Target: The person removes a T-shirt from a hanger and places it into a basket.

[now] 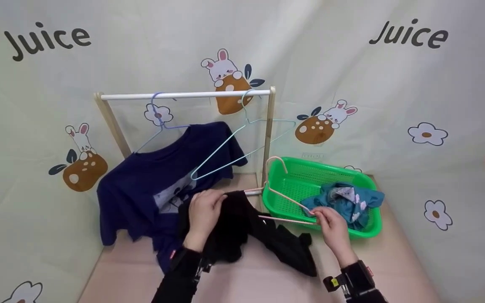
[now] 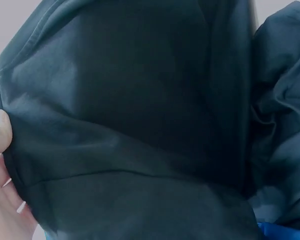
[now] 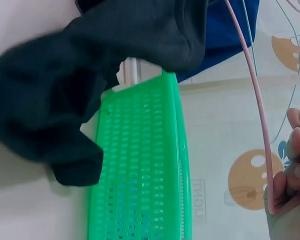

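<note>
My left hand (image 1: pixel 203 214) grips the edge of a black garment (image 1: pixel 234 227), which hangs down in loose folds; its thumb (image 2: pixel 2 127) lies on the cloth in the left wrist view. In my right hand (image 1: pixel 331 227) is one end of a pink clothes hanger (image 1: pixel 286 195), pinched between thumb and fingers. The hanger's hook points up, and its far end goes in behind the black cloth, where it is hidden. The right wrist view shows the hanger's pink bar (image 3: pixel 260 110) and the garment's dangling part (image 3: pixel 55 90).
Behind my hands stands a rack with a white rail (image 1: pixel 183 95). From it hang a navy T-shirt (image 1: pixel 154 176) on a blue hanger (image 1: pixel 161 120) and a bare mint hanger (image 1: pixel 221 147). At the right, a green basket (image 1: pixel 322 162) holds teal clothing (image 1: pixel 343 206). Printed curtains (image 1: pixel 394 105) surround the table.
</note>
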The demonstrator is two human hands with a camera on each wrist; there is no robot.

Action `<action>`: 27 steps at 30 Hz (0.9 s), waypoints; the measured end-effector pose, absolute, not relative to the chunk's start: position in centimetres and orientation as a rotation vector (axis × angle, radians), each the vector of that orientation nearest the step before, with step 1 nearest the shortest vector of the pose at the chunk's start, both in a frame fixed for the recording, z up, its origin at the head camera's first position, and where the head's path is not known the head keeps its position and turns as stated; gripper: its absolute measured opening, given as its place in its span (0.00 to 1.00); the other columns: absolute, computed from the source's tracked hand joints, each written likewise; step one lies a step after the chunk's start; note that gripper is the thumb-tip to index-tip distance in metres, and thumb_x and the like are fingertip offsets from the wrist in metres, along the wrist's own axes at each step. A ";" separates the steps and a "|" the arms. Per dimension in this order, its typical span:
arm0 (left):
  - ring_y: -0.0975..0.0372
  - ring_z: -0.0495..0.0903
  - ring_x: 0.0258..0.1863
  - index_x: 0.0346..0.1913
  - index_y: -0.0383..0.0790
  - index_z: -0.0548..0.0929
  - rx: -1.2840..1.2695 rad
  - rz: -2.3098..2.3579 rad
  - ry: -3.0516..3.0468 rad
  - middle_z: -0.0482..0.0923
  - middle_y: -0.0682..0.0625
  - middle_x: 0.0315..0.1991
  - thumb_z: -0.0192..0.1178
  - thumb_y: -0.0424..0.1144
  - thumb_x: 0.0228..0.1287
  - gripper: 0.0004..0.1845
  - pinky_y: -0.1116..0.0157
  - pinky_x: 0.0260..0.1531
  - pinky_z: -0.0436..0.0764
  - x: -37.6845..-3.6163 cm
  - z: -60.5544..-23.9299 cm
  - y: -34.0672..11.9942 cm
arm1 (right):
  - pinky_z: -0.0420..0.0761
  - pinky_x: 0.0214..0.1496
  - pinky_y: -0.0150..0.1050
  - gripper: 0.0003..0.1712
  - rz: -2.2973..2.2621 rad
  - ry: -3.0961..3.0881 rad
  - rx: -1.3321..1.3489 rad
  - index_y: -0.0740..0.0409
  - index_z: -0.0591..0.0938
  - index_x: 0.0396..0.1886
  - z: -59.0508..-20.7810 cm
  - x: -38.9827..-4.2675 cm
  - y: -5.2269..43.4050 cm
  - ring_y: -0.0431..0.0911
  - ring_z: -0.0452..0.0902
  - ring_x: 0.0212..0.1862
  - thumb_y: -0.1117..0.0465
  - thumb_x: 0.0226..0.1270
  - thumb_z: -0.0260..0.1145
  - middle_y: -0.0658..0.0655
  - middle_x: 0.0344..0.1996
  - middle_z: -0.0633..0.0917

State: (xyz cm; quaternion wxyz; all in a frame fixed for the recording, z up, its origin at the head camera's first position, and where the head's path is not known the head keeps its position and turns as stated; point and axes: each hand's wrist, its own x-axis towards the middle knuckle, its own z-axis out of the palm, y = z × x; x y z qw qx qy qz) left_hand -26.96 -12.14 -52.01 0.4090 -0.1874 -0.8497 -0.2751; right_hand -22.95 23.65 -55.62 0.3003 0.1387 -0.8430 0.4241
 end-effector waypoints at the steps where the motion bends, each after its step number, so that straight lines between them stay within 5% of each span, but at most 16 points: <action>1: 0.54 0.83 0.33 0.35 0.41 0.87 -0.455 -0.693 -2.145 0.85 0.50 0.32 0.68 0.36 0.62 0.03 0.55 0.38 0.77 -27.1 -52.0 -12.2 | 0.71 0.29 0.32 0.08 1.121 -2.241 0.356 0.58 0.86 0.35 -55.7 -22.9 23.9 0.38 0.73 0.26 0.74 0.65 0.65 0.52 0.25 0.81; 10: 0.47 0.83 0.26 0.35 0.38 0.84 -0.127 -0.781 -2.173 0.83 0.43 0.28 0.63 0.34 0.66 0.03 0.49 0.26 0.77 -28.0 -51.6 -14.0 | 0.70 0.32 0.31 0.06 1.082 -2.322 0.178 0.59 0.86 0.35 -55.9 -21.9 27.1 0.39 0.72 0.29 0.71 0.68 0.65 0.52 0.25 0.80; 19: 0.45 0.74 0.24 0.25 0.33 0.76 0.184 -1.109 -2.122 0.74 0.41 0.23 0.56 0.29 0.68 0.11 0.47 0.32 0.74 -28.3 -51.1 -14.7 | 0.70 0.31 0.25 0.06 1.156 -2.338 0.031 0.63 0.86 0.36 -55.4 -21.0 29.2 0.40 0.71 0.30 0.72 0.69 0.63 0.56 0.27 0.81; 27: 0.46 0.83 0.40 0.44 0.28 0.84 0.112 -1.257 -2.212 0.84 0.38 0.38 0.56 0.29 0.69 0.09 0.50 0.44 0.78 -28.2 -52.6 -14.0 | 0.68 0.32 0.24 0.06 1.102 -2.332 0.014 0.62 0.86 0.37 -55.6 -21.0 29.5 0.41 0.71 0.30 0.71 0.69 0.64 0.55 0.27 0.81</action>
